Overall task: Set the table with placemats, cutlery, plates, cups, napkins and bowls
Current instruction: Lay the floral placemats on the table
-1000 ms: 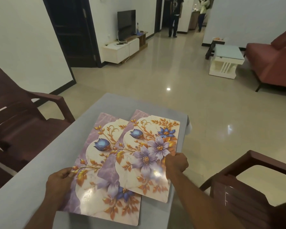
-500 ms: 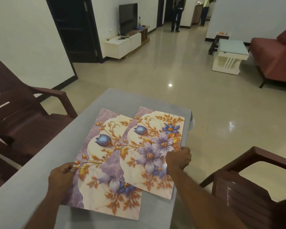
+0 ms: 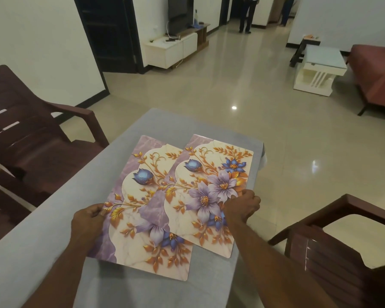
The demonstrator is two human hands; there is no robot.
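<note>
Two floral placemats lie on the grey table point(image 3: 53, 230), overlapping in the middle. The left placemat point(image 3: 133, 247) lies underneath and nearer me. My left hand point(image 3: 87, 221) grips its left edge, thumb on top. The right placemat point(image 3: 209, 174) rests partly over it and reaches close to the table's right edge. My right hand point(image 3: 242, 205) holds that mat's right edge, fingers curled around it. No cutlery, plates, cups, napkins or bowls are in view.
A dark brown chair point(image 3: 31, 138) stands at the table's left side, and another one point(image 3: 333, 247) at its right. Beyond lie a tiled floor, a white TV cabinet point(image 3: 171, 50), a white coffee table point(image 3: 320, 70), a red sofa point(image 3: 378, 72) and two people standing in the far hallway.
The right placemat has slid a little to the right and away from me under my right hand, so the overlap is smaller. My left hand stays on the left mat.
</note>
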